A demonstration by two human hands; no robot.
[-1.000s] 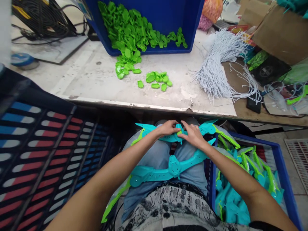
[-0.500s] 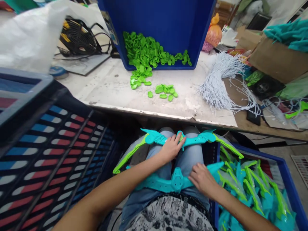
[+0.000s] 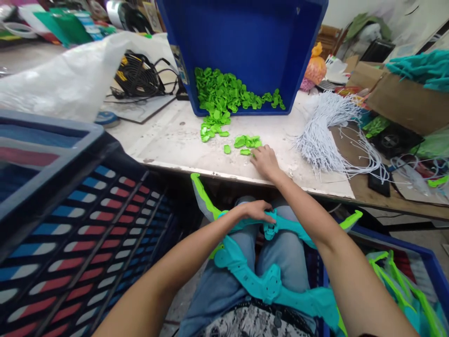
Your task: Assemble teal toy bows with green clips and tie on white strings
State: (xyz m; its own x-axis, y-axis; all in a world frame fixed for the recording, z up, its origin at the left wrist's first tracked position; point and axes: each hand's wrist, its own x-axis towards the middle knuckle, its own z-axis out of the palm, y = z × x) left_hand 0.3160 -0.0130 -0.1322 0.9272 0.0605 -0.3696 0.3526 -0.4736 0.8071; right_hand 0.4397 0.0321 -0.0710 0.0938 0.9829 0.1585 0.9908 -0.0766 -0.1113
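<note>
Across my knees lies a teal toy bow [image 3: 291, 225] with lime-green tips pointing up and outward. My left hand [image 3: 257, 211] grips it near its middle, fingers beside a raised teal centre part. Closer to my waist, a second teal toy bow [image 3: 242, 267] rests on my lap, untouched by either hand. My right hand [image 3: 265, 161] is on the table with curled fingers at a small green plastic piece [image 3: 257, 144] on the edge of a little group. The fingertips are partly hidden. Other loose green pieces [image 3: 242, 142] lie just left of it.
A tipped blue bin [image 3: 245, 37] spills a green heap onto the white table [image 3: 168, 150]. White cords [image 3: 322, 135] lie to the right. A dark slatted crate [image 3: 87, 224] stands at my left; a blue crate [image 3: 426, 257] at my right holds more bows.
My right hand has gone from the lap up to the green pieces on the table. The farther bow has flipped, its tips now upward. The nearer bow has tilted, and the view has shifted.
</note>
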